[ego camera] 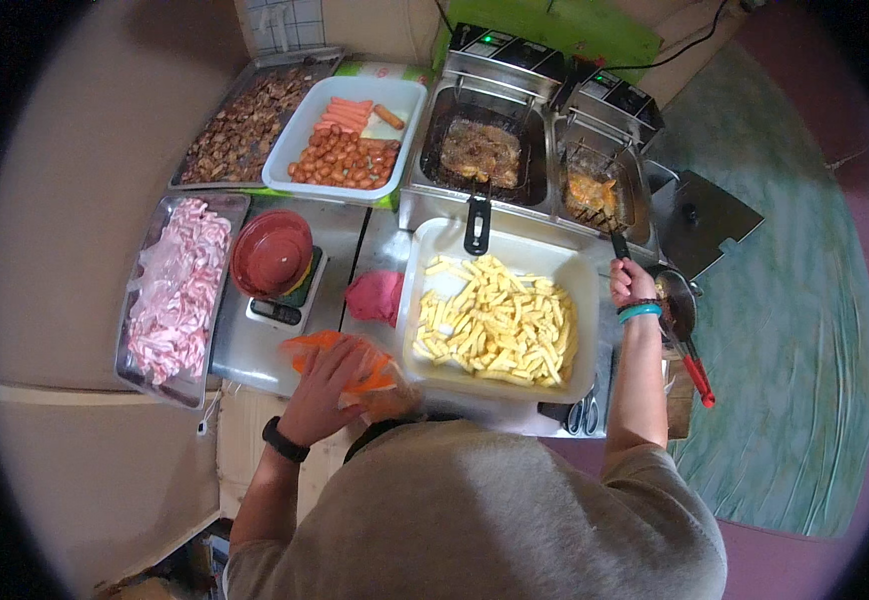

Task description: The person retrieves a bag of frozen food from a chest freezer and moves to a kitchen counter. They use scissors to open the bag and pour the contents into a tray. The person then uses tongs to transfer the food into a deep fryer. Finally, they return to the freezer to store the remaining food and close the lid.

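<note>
My right hand (632, 283) grips the black handle (620, 244) of a wire fry basket, which sits in the right deep fryer (648, 214) with a browned piece of food (590, 192) in bubbling oil. My left hand (326, 390) lies on an orange plastic bag (359, 367) at the counter's front edge; whether its fingers grip the bag cannot be told. Another basket with a black handle (477, 226) holds frying food (481, 152) in the left fryer. Between my arms stands a white tub (409, 300) of raw potato fries (498, 322).
Left are a metal tray of sliced raw meat (179, 292), red bowls (272, 253) on a kitchen scale (277, 311), and a pink cloth (374, 295). Behind them stands a tub of sausages (344, 154). Scissors (583, 416) lie front right; a pan (676, 300) is beside my right wrist.
</note>
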The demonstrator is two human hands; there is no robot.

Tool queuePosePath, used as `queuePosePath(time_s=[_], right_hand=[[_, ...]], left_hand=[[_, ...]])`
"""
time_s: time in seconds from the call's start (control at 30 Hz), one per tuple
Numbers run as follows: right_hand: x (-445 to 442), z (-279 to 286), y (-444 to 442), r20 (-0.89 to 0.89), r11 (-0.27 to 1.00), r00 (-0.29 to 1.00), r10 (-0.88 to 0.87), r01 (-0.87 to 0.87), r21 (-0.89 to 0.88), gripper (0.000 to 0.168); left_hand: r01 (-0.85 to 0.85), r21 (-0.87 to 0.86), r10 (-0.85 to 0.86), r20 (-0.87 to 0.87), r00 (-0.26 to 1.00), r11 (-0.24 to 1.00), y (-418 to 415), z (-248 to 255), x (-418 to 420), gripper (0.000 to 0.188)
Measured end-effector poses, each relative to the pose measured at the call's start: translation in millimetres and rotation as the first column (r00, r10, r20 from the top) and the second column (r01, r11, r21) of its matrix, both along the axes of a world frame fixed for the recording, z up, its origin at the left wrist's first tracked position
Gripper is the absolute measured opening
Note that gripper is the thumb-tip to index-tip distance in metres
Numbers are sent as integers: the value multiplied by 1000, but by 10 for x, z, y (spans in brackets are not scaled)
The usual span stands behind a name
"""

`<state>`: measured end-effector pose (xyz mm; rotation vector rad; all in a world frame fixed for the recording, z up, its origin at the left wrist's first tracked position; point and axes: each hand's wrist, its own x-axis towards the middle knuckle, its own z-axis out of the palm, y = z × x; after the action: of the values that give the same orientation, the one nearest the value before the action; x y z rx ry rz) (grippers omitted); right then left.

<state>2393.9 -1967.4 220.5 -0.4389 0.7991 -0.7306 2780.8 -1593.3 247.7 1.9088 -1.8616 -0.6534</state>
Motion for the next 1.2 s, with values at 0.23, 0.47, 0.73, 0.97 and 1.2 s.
queuePosePath(time_s=[0.23, 0.47, 0.73, 0.97, 1.2], right_hand=[[-70, -295, 102, -389, 932, 853, -348, 270, -241, 31], [568, -694, 1045, -423, 830, 732, -534, 548, -99, 10], [2205, -24, 789, 271, 976, 956, 110, -155, 151, 39], [2388, -320, 167, 416, 913, 891, 181, -309, 266, 17], [2166, 232, 500, 315, 956, 918, 240, -279, 86, 13]], left_hand=[[-18, -70, 24, 77, 997, 997, -46, -77, -20, 73], [-19, -127, 47, 225, 973, 992, -67, -243, 25, 73], [-14, 22, 9, 197, 980, 1000, -127, -529, 111, 45], [-103, -95, 116, 139, 983, 990, -105, -368, 51, 21], [-115, -133, 131, 119, 984, 984, 62, -455, 91, 21]])
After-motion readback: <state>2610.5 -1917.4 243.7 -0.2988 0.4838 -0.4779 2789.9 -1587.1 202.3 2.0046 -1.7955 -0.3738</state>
